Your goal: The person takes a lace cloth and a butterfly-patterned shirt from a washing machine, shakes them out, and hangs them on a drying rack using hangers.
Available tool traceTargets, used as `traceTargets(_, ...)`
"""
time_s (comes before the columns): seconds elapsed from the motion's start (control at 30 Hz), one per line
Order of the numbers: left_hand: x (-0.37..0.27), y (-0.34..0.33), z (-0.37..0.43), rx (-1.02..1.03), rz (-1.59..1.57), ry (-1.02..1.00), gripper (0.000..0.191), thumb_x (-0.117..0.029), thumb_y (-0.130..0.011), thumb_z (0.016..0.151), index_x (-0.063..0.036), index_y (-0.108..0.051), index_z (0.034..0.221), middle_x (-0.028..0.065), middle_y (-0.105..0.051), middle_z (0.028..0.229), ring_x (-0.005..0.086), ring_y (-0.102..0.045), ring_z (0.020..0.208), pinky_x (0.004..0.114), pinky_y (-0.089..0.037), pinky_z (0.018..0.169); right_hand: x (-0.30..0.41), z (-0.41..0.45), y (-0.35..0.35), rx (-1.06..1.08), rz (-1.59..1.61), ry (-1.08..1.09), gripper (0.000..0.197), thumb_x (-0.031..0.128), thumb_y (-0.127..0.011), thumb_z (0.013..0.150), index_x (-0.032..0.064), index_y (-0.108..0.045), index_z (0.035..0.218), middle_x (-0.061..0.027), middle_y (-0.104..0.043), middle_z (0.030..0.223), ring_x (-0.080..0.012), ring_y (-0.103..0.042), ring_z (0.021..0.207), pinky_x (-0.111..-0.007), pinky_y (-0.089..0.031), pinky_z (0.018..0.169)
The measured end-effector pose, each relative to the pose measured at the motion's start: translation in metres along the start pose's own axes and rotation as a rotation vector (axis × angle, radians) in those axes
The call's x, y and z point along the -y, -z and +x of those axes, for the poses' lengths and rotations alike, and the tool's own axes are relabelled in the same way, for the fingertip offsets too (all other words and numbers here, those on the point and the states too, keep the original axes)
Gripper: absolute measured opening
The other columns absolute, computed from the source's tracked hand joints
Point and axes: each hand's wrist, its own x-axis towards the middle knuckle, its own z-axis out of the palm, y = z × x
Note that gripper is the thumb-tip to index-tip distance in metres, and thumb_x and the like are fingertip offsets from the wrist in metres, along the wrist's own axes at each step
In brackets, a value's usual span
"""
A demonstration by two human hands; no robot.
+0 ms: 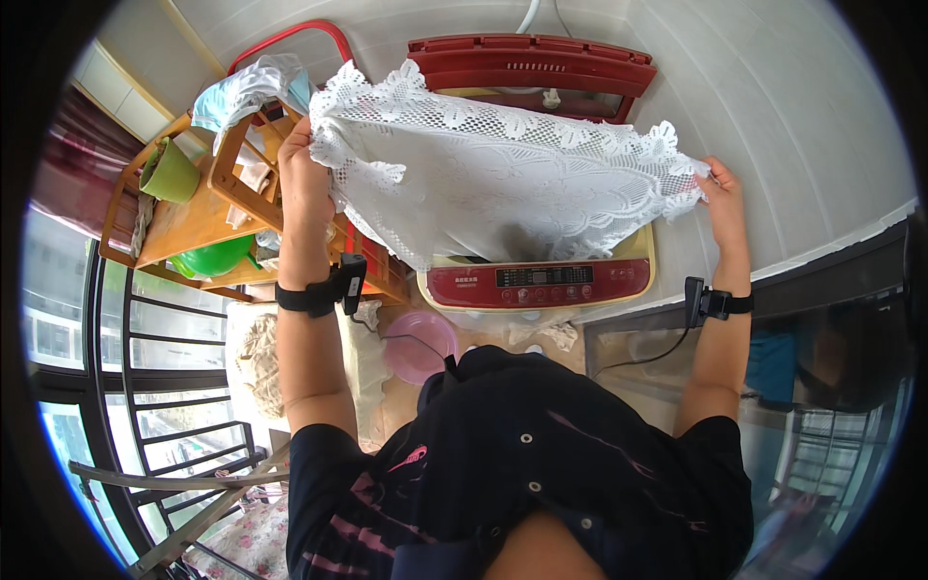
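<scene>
A white lace cloth (500, 174) with scalloped edges is stretched between my two hands. My left hand (304, 163) grips its gathered left corner, and my right hand (721, 188) pinches the right corner between thumb and fingers. The cloth hangs over a top-loading washing machine (464, 288) and hides most of its opening. Beyond the cloth stands the machine's raised dark red lid (533, 65). The control panel with its buttons shows on the near side, below the cloth's lower edge.
At the left, a wooden shelf (174, 225) holds a green pot (170, 170), a green plastic item (217, 255) and a plastic bag (254, 83). A pink basin (420, 348) sits on the floor near a small crumpled cloth (554, 335). Tiled wall rises at the right.
</scene>
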Motion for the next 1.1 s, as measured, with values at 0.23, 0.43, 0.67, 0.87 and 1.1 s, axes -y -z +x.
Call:
traceTargets(0.23, 0.002, -0.011, -0.012, 0.307, 0.038, 0.311, 0.022, 0.001, -0.039, 0.076, 0.0036, -0.052, 0.093, 0.0072, -0.058, 0.08, 0.0136, -0.057, 0.068, 0.025, -0.046, 0.06, 0.0, -0.007, 0.0, -0.172, 0.389, -0.089, 0.02, 0.016, -0.048, 0.082, 0.001, -0.054, 0.094, -0.0014, -0.056, 0.077, -0.0084, -0.054, 0.065, -0.02, -0.043, 0.061)
traceTargets(0.43, 0.061, -0.007, -0.004, -0.004, 0.135, 0.386, 0.018, -0.006, -0.037, 0.08, 0.006, -0.049, 0.085, 0.0125, -0.056, 0.077, 0.0197, -0.057, 0.066, 0.03, -0.047, 0.056, -0.003, 0.001, -0.021, 0.002, 0.892, -0.28, 0.025, 0.007, -0.046, 0.081, 0.0029, -0.046, 0.106, -0.006, -0.053, 0.086, -0.0135, -0.054, 0.078, -0.025, -0.044, 0.068)
traceTargets(0.67, 0.069, -0.004, -0.004, 0.044, 1.297, -0.031, 0.026, -0.017, -0.037, 0.076, 0.0064, -0.047, 0.075, 0.0292, -0.052, 0.073, 0.0424, -0.05, 0.074, 0.043, -0.04, 0.067, 0.004, 0.001, -0.04, -0.079, 0.877, -0.256, 0.031, -0.002, -0.044, 0.078, 0.0004, -0.043, 0.108, -0.0112, -0.051, 0.098, -0.0184, -0.051, 0.089, -0.028, -0.043, 0.075)
traceTargets(0.87, 0.078, 0.002, -0.018, 0.041, 0.095, 0.701, 0.019, -0.012, -0.043, 0.077, 0.0055, -0.051, 0.075, 0.0147, -0.056, 0.067, 0.0249, -0.055, 0.059, 0.033, -0.046, 0.055, -0.006, -0.004, -0.058, 0.064, 0.7, -0.314, 0.03, -0.006, -0.047, 0.072, -0.0006, -0.049, 0.101, -0.0101, -0.054, 0.093, -0.0156, -0.052, 0.086, -0.025, -0.042, 0.076)
traceTargets(1.1, 0.077, -0.053, -0.072, 0.333, -0.152, 0.789, 0.012, -0.004, -0.046, 0.079, 0.0039, -0.048, 0.087, 0.0087, -0.056, 0.074, 0.0144, -0.056, 0.062, 0.024, -0.047, 0.056, -0.003, -0.027, -0.106, 0.519, 0.559, -0.154, 0.042, -0.007, -0.046, 0.067, -0.0016, -0.047, 0.108, -0.0077, -0.051, 0.1, -0.0116, -0.05, 0.086, -0.022, -0.039, 0.076)
